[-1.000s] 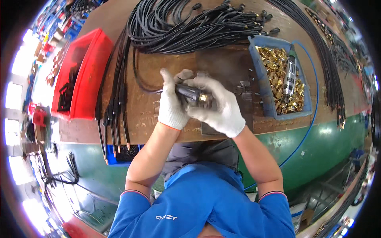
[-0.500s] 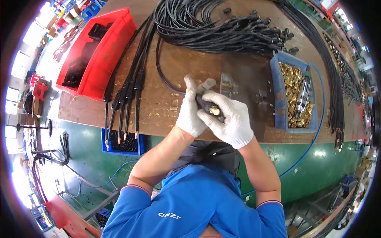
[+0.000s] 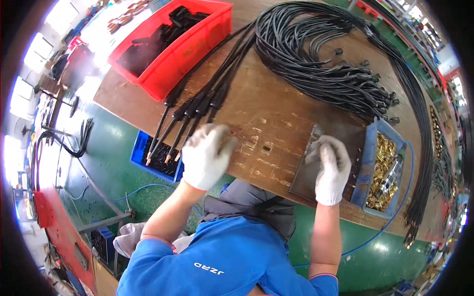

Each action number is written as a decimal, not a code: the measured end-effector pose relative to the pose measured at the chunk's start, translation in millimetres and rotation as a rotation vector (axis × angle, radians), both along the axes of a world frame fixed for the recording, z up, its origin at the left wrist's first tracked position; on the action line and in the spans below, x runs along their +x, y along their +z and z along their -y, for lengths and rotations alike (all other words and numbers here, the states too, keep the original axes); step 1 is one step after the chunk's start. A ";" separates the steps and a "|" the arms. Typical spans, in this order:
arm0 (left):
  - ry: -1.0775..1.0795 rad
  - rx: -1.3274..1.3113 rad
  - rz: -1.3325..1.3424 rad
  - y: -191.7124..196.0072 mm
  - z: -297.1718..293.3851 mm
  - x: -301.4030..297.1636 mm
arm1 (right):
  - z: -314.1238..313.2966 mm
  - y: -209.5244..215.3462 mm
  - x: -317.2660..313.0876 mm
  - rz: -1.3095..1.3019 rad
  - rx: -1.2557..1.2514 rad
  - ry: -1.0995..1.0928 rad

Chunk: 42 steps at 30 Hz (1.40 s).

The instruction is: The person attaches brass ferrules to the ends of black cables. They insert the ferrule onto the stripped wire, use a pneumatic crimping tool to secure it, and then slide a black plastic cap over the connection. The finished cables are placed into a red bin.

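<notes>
Sleeved black cables are hanging over the near-left edge of the bench, bare copper ends looking unfinished, left hand hovering beside them, right hand above the dark plate, both hands' fingers bent, any grip untellable through blur, while coiled cables toward the far edge are showing end connectors.

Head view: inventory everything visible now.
Table: one, brown, central.
Bin: one, red, upper left.
Chunky parts: several, black, inside bin.
Coiled cables: many, black, top.
Separate cables: several, black, copper-tipped, left.
Long cable bundle: one, black, right.
Tub: one, blue, right.
Fittings: many, gold, inside tub.
Tool: one, silver-grey, on fittings.
Hose: one, blue, beside tub.
Plate: one, dark, on table.
Crate: one, blue, below table's near edge.
Floor: one, green, below.
Background: too small to count.
Shirt: one, blue, bottom.
Left hand: one, white-gloved, near separate cables.
Right hand: one, white-gloved, over plate.
</notes>
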State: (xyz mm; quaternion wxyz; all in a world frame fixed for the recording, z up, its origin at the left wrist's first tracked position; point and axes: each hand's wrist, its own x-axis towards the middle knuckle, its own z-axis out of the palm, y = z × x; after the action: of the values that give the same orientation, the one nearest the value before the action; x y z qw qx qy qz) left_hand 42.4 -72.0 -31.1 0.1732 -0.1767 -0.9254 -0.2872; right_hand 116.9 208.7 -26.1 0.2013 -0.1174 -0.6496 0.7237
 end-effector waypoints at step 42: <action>-0.957 -0.197 -0.094 28.7 -117.5 -86.0 | -33.4 5.9 -8.3 0.144 1.329 0.174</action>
State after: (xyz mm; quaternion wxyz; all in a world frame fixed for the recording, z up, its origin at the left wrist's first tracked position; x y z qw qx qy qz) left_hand -43.5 45.5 -2.4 0.0457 -0.6105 -0.7541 -0.2375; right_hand 108.5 242.1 -20.2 0.1278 0.0364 -0.9757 0.1742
